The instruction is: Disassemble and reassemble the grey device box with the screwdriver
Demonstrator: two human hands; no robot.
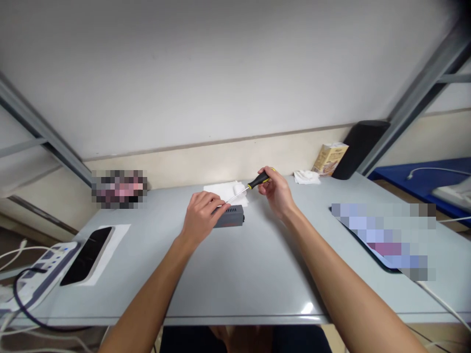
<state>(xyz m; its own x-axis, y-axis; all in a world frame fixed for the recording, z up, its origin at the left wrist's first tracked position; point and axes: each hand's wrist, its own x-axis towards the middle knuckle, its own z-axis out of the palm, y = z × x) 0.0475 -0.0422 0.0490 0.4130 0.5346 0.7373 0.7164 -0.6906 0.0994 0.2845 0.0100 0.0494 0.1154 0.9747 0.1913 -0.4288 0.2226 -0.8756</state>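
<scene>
My right hand [275, 190] is closed around the black and yellow handle of a screwdriver [257, 181]. Its thin metal shaft slants down to the left, and the tip is hidden at the fingers of my left hand [203, 212]. That left hand rests over the left end of a dark grey box [232, 216] with vent slots on top, its fingers curled on the box and near the shaft. Red lettering shows on the box's front, and a small black knob or stub sticks out at its right end. Behind the box lies white paper [221, 189] with a small white roll-like object [240, 189] on it.
A phone [87, 256] lies on white paper at the left, beside a power strip [46, 274] with cables. At the right is a tablet-like device [368, 240], partly blurred. Crumpled tissue [306, 177], a yellow carton [330, 159] and a black cylinder [359, 147] stand at the back right.
</scene>
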